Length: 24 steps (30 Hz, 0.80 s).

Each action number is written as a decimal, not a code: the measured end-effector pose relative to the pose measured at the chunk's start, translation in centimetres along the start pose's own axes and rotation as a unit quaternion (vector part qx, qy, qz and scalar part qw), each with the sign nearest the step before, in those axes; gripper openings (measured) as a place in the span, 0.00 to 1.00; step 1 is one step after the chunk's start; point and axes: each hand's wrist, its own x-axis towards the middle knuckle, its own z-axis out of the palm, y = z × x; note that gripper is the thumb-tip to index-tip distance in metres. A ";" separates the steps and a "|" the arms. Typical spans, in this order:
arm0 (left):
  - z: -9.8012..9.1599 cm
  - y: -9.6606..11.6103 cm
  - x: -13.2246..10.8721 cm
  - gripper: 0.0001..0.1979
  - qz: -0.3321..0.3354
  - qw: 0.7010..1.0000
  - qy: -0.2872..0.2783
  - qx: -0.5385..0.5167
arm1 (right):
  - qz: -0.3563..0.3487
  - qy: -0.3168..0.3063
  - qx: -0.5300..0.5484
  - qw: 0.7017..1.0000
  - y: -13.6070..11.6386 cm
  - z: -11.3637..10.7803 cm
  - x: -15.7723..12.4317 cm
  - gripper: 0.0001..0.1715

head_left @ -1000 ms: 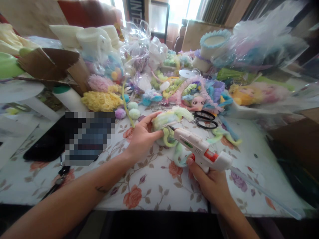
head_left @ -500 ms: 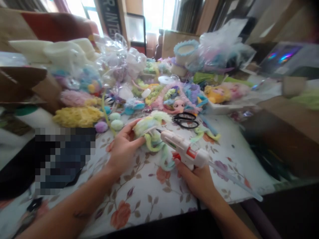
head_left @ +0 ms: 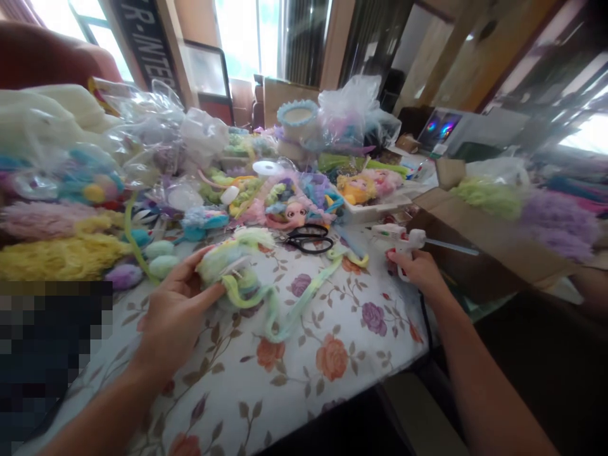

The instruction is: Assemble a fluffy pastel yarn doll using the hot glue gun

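Between the fingers and thumb of my left hand (head_left: 173, 310) is a fluffy pastel green and yellow piece (head_left: 216, 263) with a whitish part on its near side. From it a long pale green-yellow fuzzy strip (head_left: 304, 301) loops across the flowered cloth. Off to the right, my right hand (head_left: 420, 272) grips a white hot glue gun (head_left: 403, 244) by its handle. The gun's nozzle points left, well apart from the fluffy piece, and a clear glue stick (head_left: 451, 246) sticks out of its back. Black-handled scissors (head_left: 308, 240) lie just beyond the strip.
Behind the scissors is a heap with a doll's head (head_left: 297, 214) and plush strips. Pompoms (head_left: 161, 266) and yellow fluffy material (head_left: 61, 253) lie at the left. A cardboard box (head_left: 479, 234) stands at the right, with part of another person's arm (head_left: 591, 285) beside it.
The glue gun has moved away from the fluffy piece to the right, in my right hand. My left hand still holds the piece. The view has turned right.
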 end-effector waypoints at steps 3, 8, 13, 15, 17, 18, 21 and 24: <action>0.1 0.2 0.0 0.36 -0.004 1.000 0.004 0.002 | -0.007 0.003 -0.037 0.999 0.5 0.6 1.6 0.15; -0.2 -0.3 0.2 0.35 0.022 0.999 0.005 0.024 | -0.041 -0.011 -0.097 0.994 -0.4 -0.5 -0.3 0.13; -0.8 -0.9 0.2 0.32 0.088 0.991 0.009 0.105 | -0.113 0.034 -0.300 0.947 -2.1 -1.6 -5.3 0.20; -0.9 -1.1 0.1 0.30 0.126 0.982 0.017 0.142 | -0.185 0.028 -0.202 0.961 -4.0 -0.1 -7.5 0.17; -1.0 -1.1 0.0 0.29 0.162 0.972 0.020 0.171 | -0.270 -0.051 -0.072 0.959 -6.7 2.5 -9.6 0.17; -1.0 -1.1 -0.1 0.28 0.179 0.966 0.023 0.183 | -0.292 -0.122 -0.038 0.948 -8.3 3.9 -10.5 0.15; -1.1 -1.0 -0.1 0.28 0.212 0.954 0.040 0.209 | -0.328 -0.243 0.024 0.913 -12.4 8.2 -12.2 0.13; -1.4 -1.1 0.2 0.30 0.211 0.956 0.041 0.199 | -0.299 -0.261 0.040 0.917 -14.7 11.8 -12.5 0.10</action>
